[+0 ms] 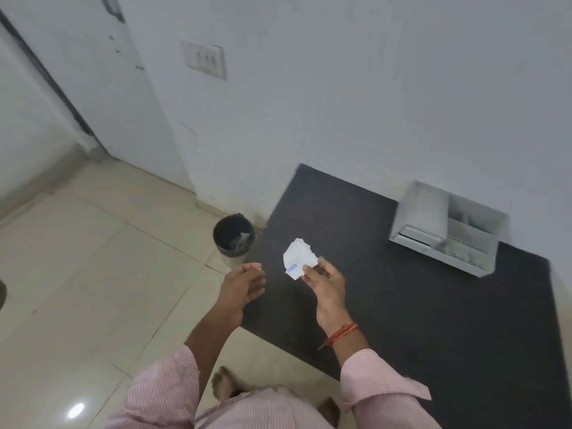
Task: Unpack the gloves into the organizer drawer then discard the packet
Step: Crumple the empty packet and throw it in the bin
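a: what is held, and where?

b: the torn packet (299, 258) is pinched by the right hand (325, 284) over the near-left corner of the dark table (433, 320). nothing is held in the left hand (244, 286); its fingers are loosely curled.

a: how should the discarding be done?

b: the packet should be carried left until it hangs over the mouth of the black bin (233, 238) on the floor, then let go low, since light paper is likely to drift.

a: what cannot be made out?

b: the organizer (445, 226) is blurred, so gloves in its drawer cannot be confirmed. only "oves" is readable on the packet. the bin's contents are unclear.
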